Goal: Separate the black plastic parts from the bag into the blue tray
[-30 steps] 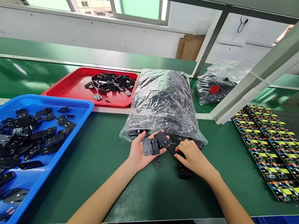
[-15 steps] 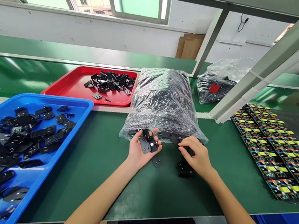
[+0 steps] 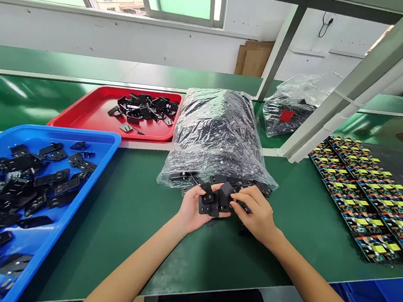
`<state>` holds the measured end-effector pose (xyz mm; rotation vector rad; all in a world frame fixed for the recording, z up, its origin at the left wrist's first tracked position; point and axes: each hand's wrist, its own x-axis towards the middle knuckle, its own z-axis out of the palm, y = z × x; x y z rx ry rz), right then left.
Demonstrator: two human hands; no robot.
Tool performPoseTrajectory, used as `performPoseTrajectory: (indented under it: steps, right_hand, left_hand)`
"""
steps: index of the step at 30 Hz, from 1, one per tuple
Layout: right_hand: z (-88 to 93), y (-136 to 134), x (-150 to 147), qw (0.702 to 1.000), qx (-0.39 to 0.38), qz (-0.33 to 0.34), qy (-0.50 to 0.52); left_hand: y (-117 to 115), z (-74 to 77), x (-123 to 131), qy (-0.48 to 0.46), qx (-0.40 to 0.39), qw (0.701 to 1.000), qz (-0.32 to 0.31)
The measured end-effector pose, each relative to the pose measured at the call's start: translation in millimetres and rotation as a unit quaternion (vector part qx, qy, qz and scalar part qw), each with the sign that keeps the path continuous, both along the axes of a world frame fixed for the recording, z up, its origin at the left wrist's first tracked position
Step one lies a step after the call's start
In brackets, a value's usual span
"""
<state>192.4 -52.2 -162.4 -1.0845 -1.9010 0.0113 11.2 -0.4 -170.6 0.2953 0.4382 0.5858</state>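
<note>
Several small black plastic parts (image 3: 212,206) lie across the palm of my left hand (image 3: 192,210), with the thumb pressed over them. Thumb and fingers of my right hand (image 3: 255,211) pinch one more flat black part (image 3: 227,190) at the right edge of that bunch. Just behind both hands is the mouth of a clear plastic bag (image 3: 217,130) packed with dark pieces. More black parts (image 3: 262,188) spill out at its front edge. Under my right hand, a dark piece (image 3: 244,231) on the green bench is mostly hidden.
At left stands a blue tray (image 3: 104,162) of black parts. Behind it, a red tray (image 3: 80,116) carries smaller black pieces. Rows of circuit boards (image 3: 361,197) lie at right. A slanted white post (image 3: 330,122) rises beside a second bag (image 3: 287,114).
My right hand has moved left, bringing its black part against the bunch in my left hand. My left hand has shifted slightly right and down, and its parts now lie more spread out.
</note>
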Motion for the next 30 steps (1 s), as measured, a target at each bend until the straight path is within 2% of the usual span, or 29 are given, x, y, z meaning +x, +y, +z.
performPoseTrajectory:
  steps: [5, 9, 13, 17, 24, 30]
  right_hand:
    - [-1.5, -1.9, -5.0, 1.000, 0.000, 0.026, -0.018]
    - [0.8, -5.6, -7.1, 0.996, -0.044, 0.061, 0.042]
    - [2.9, -4.8, 0.0, 0.994, -0.067, 0.005, 0.082]
    - [6.8, 1.8, 11.4, 0.993, -0.087, -0.046, 0.070]
    - [5.5, 6.3, 8.8, 0.995, -0.099, 0.004, 0.022]
    - [1.3, 5.3, 3.4, 0.995, -0.095, 0.016, 0.020]
  left_hand:
    - [-0.6, -2.3, 2.1, 0.023, 0.005, 1.000, -0.002]
    - [-1.8, -1.3, 1.5, 0.023, 0.025, 0.999, -0.006]
    - [-0.7, 4.9, -0.9, 0.016, 0.041, 0.999, 0.011]
    - [2.1, 12.9, -4.4, 0.001, 0.062, 0.997, 0.041]
    - [0.4, 12.4, -3.6, 0.013, 0.086, 0.995, 0.041]
    - [-5.5, 9.8, 1.4, 0.024, 0.077, 0.996, 0.039]
